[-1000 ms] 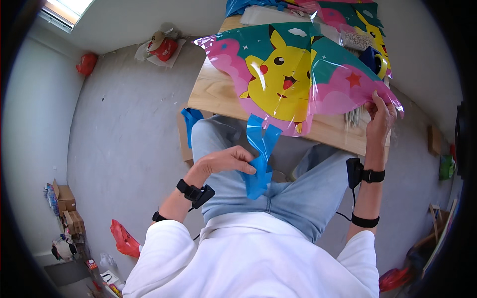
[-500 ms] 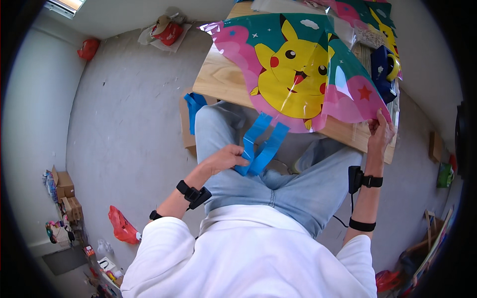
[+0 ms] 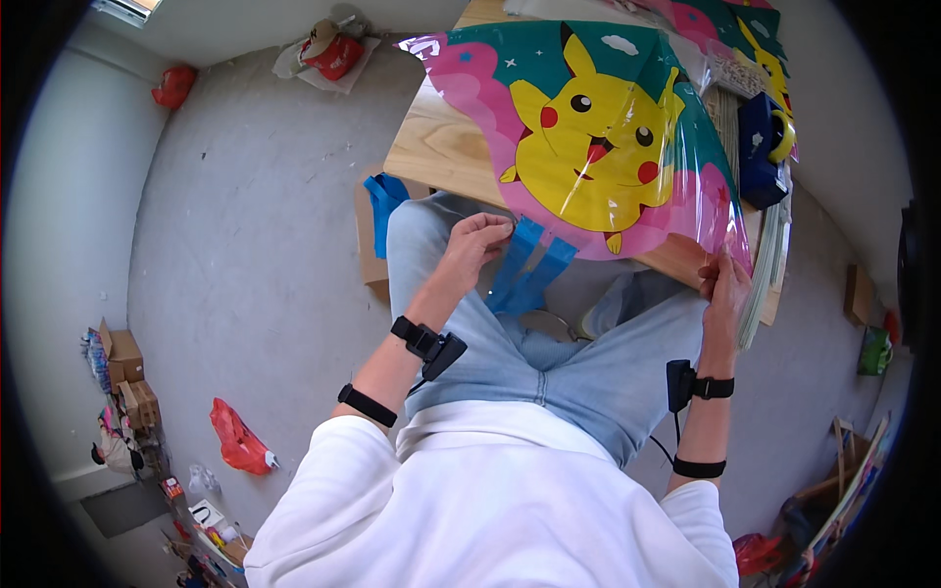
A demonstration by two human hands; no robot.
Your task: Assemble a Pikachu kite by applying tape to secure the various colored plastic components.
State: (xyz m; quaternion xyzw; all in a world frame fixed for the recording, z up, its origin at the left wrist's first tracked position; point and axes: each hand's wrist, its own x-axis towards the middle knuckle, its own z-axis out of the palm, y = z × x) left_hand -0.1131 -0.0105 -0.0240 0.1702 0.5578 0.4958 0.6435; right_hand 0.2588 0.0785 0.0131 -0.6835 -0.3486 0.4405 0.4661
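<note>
Right hand [image 3: 723, 284] pinches the lower right corner of a glossy kite sheet [image 3: 598, 147] between thumb and fingers, and the film bends and creases just above the grip. From that hand the sheet spreads up and to the left, printed with a yellow cartoon creature on green and pink, and covers much of the wooden table [image 3: 441, 147].

Well to the left of the right hand, near the sheet's lower edge, is the left hand [image 3: 475, 245]. Its fingers are curled, with thumb and forefinger close together at the upper left edge of the blue streamers [image 3: 551, 269]; whether they actually grip the material, I cannot tell. Those streamers run down from the sheet's lower edge, just right of the left hand, above the lap of the blue jeans [image 3: 627, 363].

Just beside the right hand, on its right, lies a bundle of thin pale rods [image 3: 771, 269] along the table's side. Above that hand and slightly right sits a dark blue box [image 3: 758, 162], with a yellow ring [image 3: 782, 137] against it. Left of the left hand, blue material [image 3: 385, 201] hangs over a cardboard box [image 3: 371, 240] beside the knee
</note>
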